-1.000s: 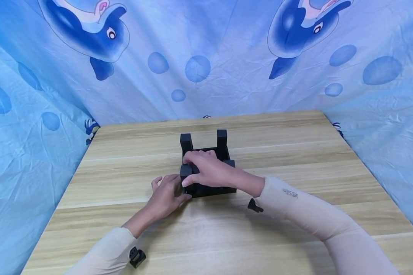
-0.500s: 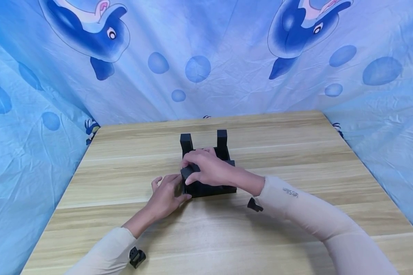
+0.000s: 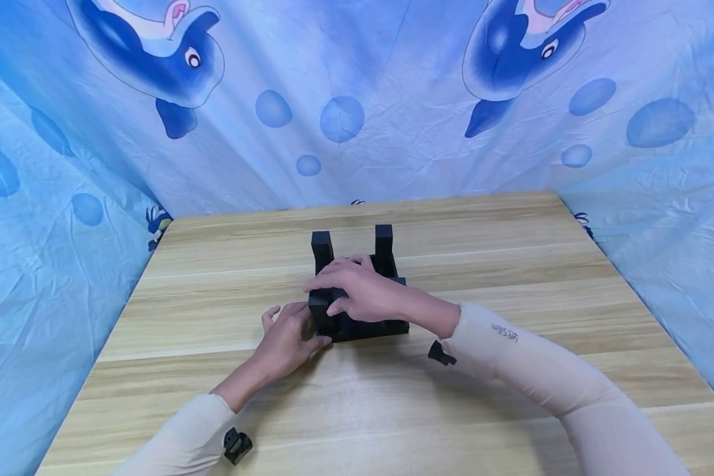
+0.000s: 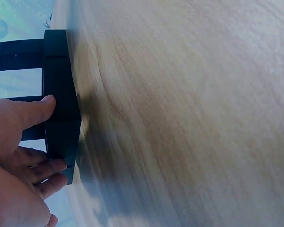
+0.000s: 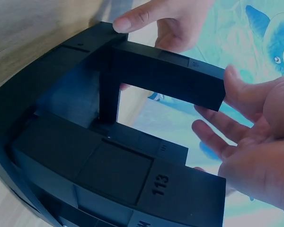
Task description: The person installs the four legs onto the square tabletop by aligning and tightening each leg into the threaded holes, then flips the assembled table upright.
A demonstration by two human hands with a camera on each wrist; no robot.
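A black frame with several upright posts stands on the table. My left hand grips its near left corner; the left wrist view shows that thumb against the base and the fingertips at its lower end. My right hand reaches over the frame to the near left post. In the right wrist view, the right thumb lies against the top end of this post, with other fingertips at its opposite edge. Another post there bears the number 113. The right hand hides much of the frame's inside in the head view.
The wood-grain table extends around the frame. Behind and beside it hangs a blue curtain with dolphins and bubbles. Two far posts, one on the left and one on the right, rise behind the right hand.
The near left post's top shifted slightly right, then left. My right index finger has stretched out leftward over it, and the thumb has slid to its right side. The left hand stays put.
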